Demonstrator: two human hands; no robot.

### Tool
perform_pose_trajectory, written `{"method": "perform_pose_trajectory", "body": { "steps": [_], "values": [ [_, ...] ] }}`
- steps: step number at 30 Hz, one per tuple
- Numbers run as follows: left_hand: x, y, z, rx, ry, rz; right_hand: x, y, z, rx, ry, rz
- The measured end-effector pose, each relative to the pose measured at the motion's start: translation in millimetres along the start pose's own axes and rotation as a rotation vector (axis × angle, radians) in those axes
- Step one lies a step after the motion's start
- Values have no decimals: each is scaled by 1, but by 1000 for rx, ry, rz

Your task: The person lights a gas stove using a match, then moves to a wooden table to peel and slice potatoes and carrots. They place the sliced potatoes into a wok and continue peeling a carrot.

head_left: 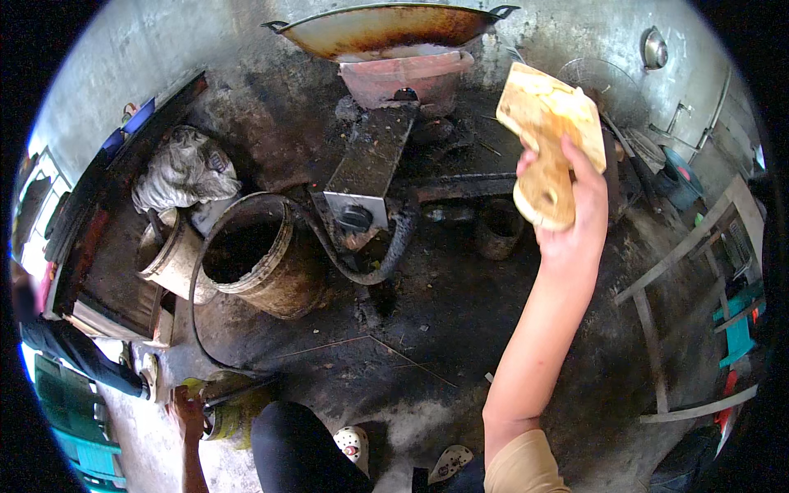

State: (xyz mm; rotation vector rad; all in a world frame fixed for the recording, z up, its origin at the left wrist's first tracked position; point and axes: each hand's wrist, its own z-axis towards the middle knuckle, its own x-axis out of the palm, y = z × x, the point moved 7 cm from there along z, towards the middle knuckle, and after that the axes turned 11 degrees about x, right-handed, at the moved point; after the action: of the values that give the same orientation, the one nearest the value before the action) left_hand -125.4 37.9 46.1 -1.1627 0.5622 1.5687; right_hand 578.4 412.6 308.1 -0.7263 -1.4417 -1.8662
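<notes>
My right hand (576, 191) is raised, gripping a small wooden board (545, 179) by its handle, which has a hole near its end. Pale yellow slices (555, 98) lie on the board's far part; what food they are I cannot tell. My left hand (185, 410) is low at the left, beside the top of a yellowish-green gas cylinder (231, 416). Its fingers are too small and dark to show whether they grip the cylinder. Ahead, a wide wok (394, 31) with two dark handles sits on a reddish stove (400, 77).
A black hose (194, 308) loops from the burner control knob (354, 217) toward the cylinder. Two dirty buckets (277, 271) stand at left, near a silvery plastic sack (185, 169). A wooden frame (644, 326) stands at right. Another person's leg (86, 357) shows at far left.
</notes>
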Motion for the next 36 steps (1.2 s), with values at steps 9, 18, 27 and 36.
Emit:
{"method": "perform_pose_trajectory", "body": {
  "steps": [9,18,27,36],
  "values": [
    [1,91,-32,-150,-382,-478,-24,11,41,45,14,-159],
    [41,162,-48,-84,-462,-476,-46,19,52,-19,-40,-79],
    [47,137,-58,-176,-571,-565,-39,18,48,43,23,-54],
    [58,183,-57,-241,-424,-479,-34,16,44,51,37,-27]
  ]
}}
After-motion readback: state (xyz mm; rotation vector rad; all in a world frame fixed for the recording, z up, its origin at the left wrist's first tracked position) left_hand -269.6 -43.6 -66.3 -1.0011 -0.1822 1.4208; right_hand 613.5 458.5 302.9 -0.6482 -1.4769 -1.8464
